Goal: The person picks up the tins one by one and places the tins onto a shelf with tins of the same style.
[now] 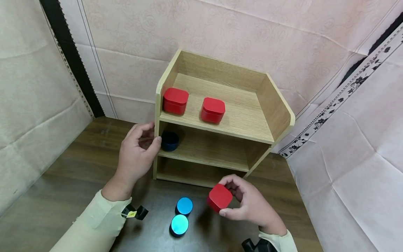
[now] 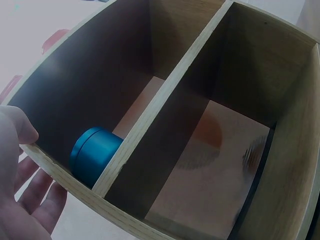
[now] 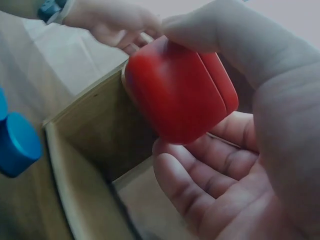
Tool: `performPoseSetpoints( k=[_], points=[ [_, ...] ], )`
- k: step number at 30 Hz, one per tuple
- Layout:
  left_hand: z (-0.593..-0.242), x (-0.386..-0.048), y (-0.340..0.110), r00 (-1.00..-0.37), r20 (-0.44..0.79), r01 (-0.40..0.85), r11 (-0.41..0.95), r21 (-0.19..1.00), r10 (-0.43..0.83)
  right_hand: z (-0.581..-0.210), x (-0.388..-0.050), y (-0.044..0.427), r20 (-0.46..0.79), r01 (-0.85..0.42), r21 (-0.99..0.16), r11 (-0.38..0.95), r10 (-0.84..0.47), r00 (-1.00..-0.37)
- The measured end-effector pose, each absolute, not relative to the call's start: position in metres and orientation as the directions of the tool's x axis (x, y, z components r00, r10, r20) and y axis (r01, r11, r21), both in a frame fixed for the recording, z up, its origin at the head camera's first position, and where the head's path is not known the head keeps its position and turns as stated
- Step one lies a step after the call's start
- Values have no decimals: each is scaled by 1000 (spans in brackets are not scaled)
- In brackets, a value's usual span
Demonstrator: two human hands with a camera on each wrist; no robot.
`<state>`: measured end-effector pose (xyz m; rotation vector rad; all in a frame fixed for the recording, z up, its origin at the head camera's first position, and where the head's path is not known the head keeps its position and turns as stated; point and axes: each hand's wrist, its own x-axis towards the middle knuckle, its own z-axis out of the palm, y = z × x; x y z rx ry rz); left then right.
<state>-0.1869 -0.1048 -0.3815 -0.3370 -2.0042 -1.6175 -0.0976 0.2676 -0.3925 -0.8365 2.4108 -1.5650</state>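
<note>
In the head view my right hand [image 1: 244, 201] holds a red rounded-square tin [image 1: 220, 197] between thumb and fingers, above the table in front of the wooden shelf [image 1: 201, 161]. The right wrist view shows this red tin [image 3: 180, 95] close up, with a lid seam near one end. My left hand [image 1: 136, 150] grips the shelf's left side panel, thumb at the front edge and fingers outside. Beside that thumb, a round blue tin [image 1: 170, 141] stands at the left of the middle level; the left wrist view shows this blue tin [image 2: 95, 155] against the panel.
Two more red tins, a left one [image 1: 175, 101] and a right one [image 1: 212, 110], sit on the shelf's top level. Two round blue tins, one farther [image 1: 184, 205] and one nearer [image 1: 179, 225], stand on the table [image 1: 151, 234]. Pale cloth [image 1: 220, 31] hangs behind and at both sides.
</note>
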Motion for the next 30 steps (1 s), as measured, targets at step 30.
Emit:
performPoseSetpoints(
  k=[30],
  points=[
    [-380, -185, -106, -837, 532, 486, 276, 829, -123, -275, -98, 271, 346, -377, -848, 371, -151, -926]
  ],
)
